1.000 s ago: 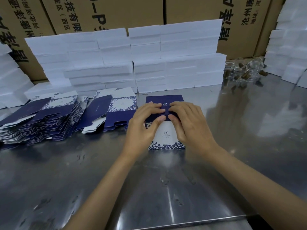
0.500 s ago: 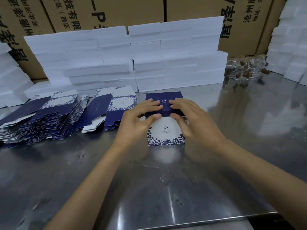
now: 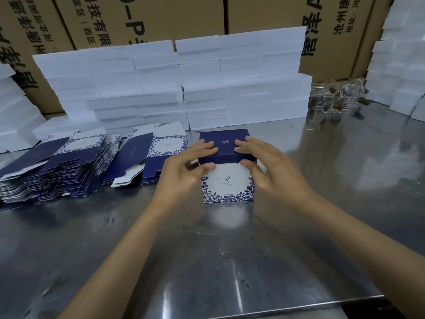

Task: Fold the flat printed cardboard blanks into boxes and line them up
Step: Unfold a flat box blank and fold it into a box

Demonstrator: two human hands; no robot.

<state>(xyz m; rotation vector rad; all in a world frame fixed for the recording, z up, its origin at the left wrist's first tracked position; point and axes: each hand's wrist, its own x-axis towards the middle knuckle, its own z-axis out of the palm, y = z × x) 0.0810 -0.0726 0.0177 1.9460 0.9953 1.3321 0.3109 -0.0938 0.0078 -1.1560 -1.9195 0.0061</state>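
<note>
Brown cartons [image 3: 161, 17] with printed characters fill the back wall. In front of them stands a long stack of white foam blocks [image 3: 179, 84], with more foam blocks [image 3: 400, 56] piled at the far right. All of this sits on a shiny steel counter [image 3: 207, 261] that spreads toward the near edge.

On the left of the counter lies a big fanned heap of flat blanks [image 3: 50, 166], dark blue and white with a leaf print, and just right of it a smaller pile of blanks [image 3: 147, 155]. Far right, near the foam, lie some clear glass bottles [image 3: 340, 95] with brown stoppers (blurred, so the count is unclear).

The folded box [image 3: 228, 183] stands upright at the middle of the counter, just right of the smaller pile, its white leafy front facing the camera and its dark blue lid on top.

The left hand [image 3: 184, 171] grips the lid's left end, fingers laid on top and thumb curled under the front edge. The right hand [image 3: 273, 166] does the same at the right end, fingers on top and thumb pressed at the lid's front corner.
</note>
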